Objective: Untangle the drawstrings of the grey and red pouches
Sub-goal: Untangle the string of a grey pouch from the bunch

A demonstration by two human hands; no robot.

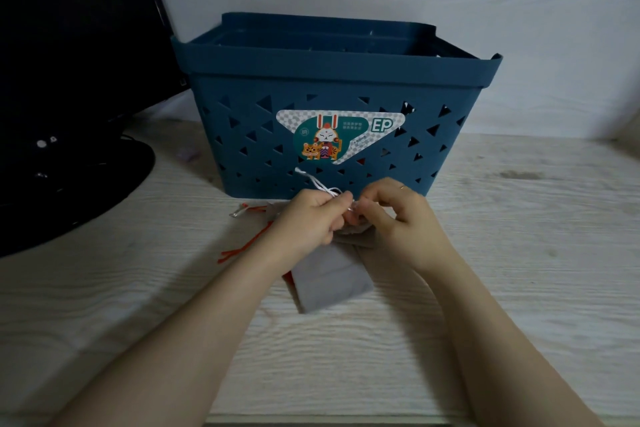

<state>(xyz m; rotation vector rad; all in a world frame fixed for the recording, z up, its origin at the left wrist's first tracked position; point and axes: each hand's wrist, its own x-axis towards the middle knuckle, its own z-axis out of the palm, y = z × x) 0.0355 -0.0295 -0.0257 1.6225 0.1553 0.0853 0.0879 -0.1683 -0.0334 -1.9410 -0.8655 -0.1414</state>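
**Inspector:** While both hands work the knot, the risk, in my judgement, is tightening it: pulling the white drawstring (320,185) against the pinch could cinch the tangle instead of freeing it.

**Assistant:** And the pouches?

**Inspector:** Grey pouch (330,279) lies on the tabletop (519,253), near side of the blue basket (332,135), mostly beneath the hands. Red pouch (288,279) shows only as a sliver at the grey one's left edge. Red drawstring (244,248) trails left across the tabletop; a hard tug might drag it along.

**Assistant:** Hand pose?

**Inspector:** Left hand (308,222) is curled, fingertips pinching the white cord. Right hand (398,215) meets it fingertip to fingertip, fingers bent and nipping at the same tangle; exactly what it grips is too small to tell. Forearms converge from the near edge.
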